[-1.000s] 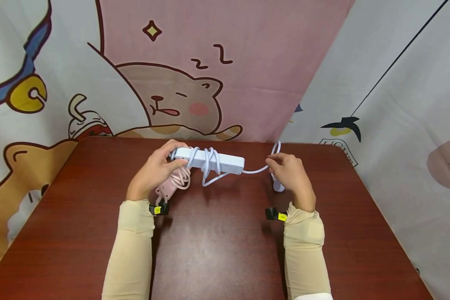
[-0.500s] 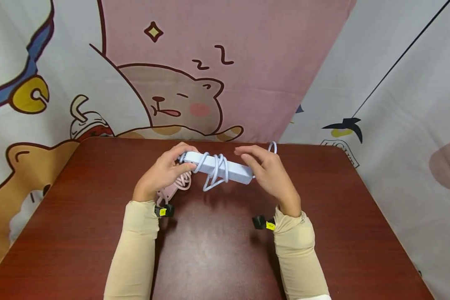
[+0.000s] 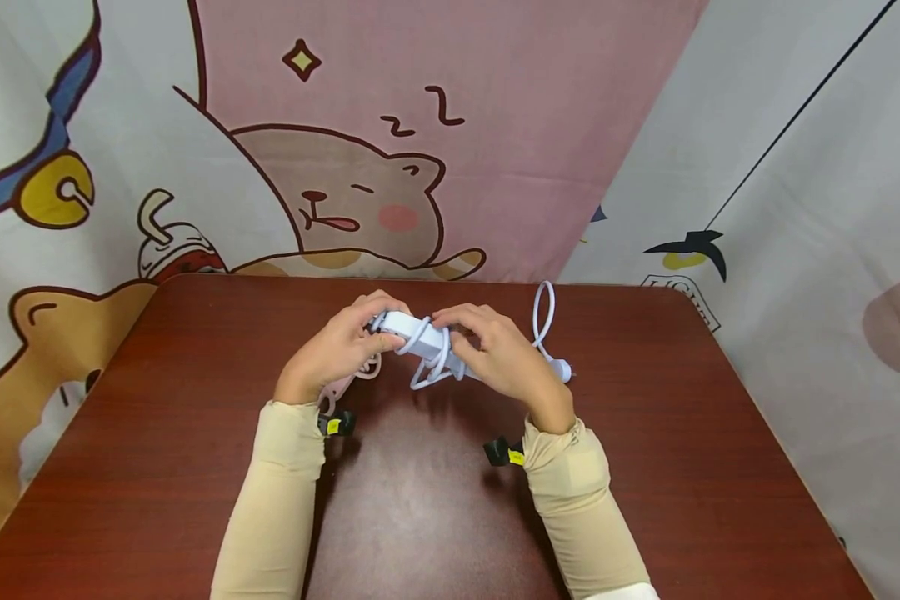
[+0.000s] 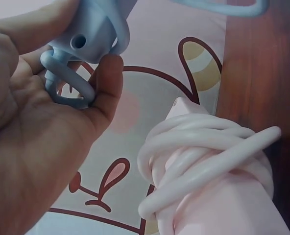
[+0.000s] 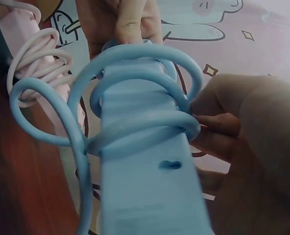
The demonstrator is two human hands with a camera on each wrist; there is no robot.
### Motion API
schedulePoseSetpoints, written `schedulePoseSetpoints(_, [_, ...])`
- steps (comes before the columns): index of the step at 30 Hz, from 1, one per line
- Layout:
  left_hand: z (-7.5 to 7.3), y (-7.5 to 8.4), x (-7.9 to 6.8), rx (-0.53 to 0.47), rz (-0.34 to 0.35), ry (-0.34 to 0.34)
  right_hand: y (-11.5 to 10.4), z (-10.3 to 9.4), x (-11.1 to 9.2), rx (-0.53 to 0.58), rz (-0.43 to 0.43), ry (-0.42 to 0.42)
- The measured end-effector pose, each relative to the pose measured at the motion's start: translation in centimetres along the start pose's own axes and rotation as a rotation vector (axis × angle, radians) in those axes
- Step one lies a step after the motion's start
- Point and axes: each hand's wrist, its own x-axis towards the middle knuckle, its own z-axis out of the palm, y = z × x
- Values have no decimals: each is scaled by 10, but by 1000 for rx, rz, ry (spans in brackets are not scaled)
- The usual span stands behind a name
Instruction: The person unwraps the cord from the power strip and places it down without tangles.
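Observation:
A pale blue-white power strip (image 3: 399,323) is held up over the table, tilted down to the right. Its cord (image 5: 140,128) loops several times around the middle. My left hand (image 3: 341,346) grips the strip's left end between thumb and fingers. My right hand (image 3: 506,358) wraps the other half, its thumb and fingertips right at the cord loops in the right wrist view. Behind the right hand, a loose cord loop rises and the plug (image 3: 562,370) shows. A pink power strip (image 4: 223,205), wound with its own cord, lies beneath the left hand, partly hidden in the head view.
The dark brown table (image 3: 412,517) spreads around both arms. A cloth printed with cartoon animals (image 3: 390,200) hangs behind its back edge. A black camera (image 3: 498,452) sits at the right wrist, another black camera (image 3: 347,422) at the left.
My right hand has left the cord's loose stretch at the right and moved left onto the wrapped strip. The left hand has shifted slightly right with the strip, which now tilts more.

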Motion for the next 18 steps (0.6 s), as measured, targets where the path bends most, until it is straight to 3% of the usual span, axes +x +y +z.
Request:
schedulePoseSetpoints(9, [0, 0, 0, 41, -37, -21, 4, -4, -1, -2, -6, -116])
schedulePoseSetpoints(18, [-3, 1, -1, 39, -6, -8, 10, -5, -2, 33, -109, -7])
